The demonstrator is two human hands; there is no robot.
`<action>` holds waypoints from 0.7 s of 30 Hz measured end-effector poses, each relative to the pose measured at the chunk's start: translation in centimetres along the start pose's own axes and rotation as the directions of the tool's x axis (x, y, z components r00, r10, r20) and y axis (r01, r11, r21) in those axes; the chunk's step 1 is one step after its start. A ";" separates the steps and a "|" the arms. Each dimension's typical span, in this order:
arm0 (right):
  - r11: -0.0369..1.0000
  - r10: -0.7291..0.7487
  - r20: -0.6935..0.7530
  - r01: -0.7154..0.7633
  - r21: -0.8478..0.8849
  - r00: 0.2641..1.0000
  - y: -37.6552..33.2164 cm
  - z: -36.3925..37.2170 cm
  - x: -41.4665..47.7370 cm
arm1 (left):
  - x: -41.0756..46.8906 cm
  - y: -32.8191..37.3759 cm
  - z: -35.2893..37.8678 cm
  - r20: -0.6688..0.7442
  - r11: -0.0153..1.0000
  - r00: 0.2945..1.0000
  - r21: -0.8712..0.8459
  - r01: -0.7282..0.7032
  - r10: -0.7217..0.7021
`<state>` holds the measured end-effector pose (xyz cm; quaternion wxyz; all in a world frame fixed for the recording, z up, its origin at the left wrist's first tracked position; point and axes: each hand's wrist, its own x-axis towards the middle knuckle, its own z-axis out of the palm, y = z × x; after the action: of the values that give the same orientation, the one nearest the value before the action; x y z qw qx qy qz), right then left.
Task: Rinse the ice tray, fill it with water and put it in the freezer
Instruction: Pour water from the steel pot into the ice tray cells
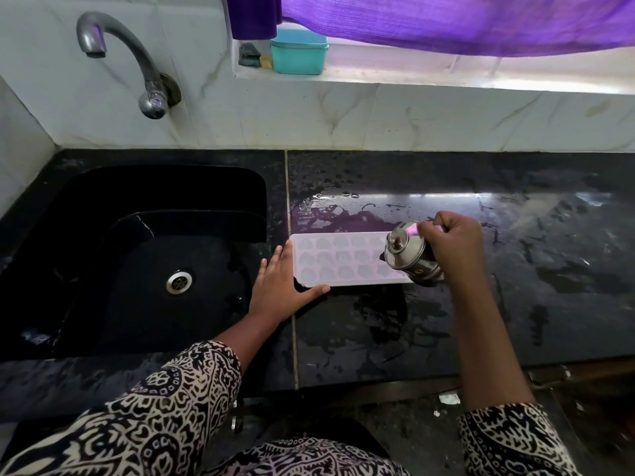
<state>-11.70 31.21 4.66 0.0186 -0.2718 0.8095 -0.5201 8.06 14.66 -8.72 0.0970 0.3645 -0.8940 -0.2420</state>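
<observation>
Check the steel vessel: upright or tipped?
Tipped. The steel vessel, gripped by the right hand, leans left over the right end of the ice tray. Cannot tell whether water is pouring.

One wide-angle view, worn on your head, looking forward and steeply down over a black counter point(515, 304). It sits close: your left hand point(280, 286) and your right hand point(453, 238), which grips a steel jug point(409, 255), reach in from the bottom edge and lie near frame centre. The sink point(154, 187) fills the left side; the tap point(117, 42) and tiled wall point(412, 115) cross the top, a window ledge point(446, 75) upper right. Straight edges bow outward.
</observation>
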 end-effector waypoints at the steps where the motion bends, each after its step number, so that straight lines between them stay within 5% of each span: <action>1: 1.000 -0.001 -0.002 0.001 0.003 1.000 0.0 0.0 0.0 | 0.0 0.0 0.0 -0.001 1.000 1.000 0.001 0.002 -0.002; 11: 0.993 0.072 -0.025 -0.070 0.091 0.997 0.4 -0.5 0.1 | 0.1 0.0 0.0 0.001 1.000 1.000 0.014 -0.001 0.001; 21: 0.751 0.374 -0.050 -0.271 0.603 0.926 1.5 -1.5 -0.1 | 0.0 -0.1 0.0 0.007 1.000 1.000 0.009 -0.007 0.007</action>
<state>-12.74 32.94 4.05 0.1231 -0.0639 0.6428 -0.7534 8.12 14.57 -8.79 0.0932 0.3612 -0.8966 -0.2389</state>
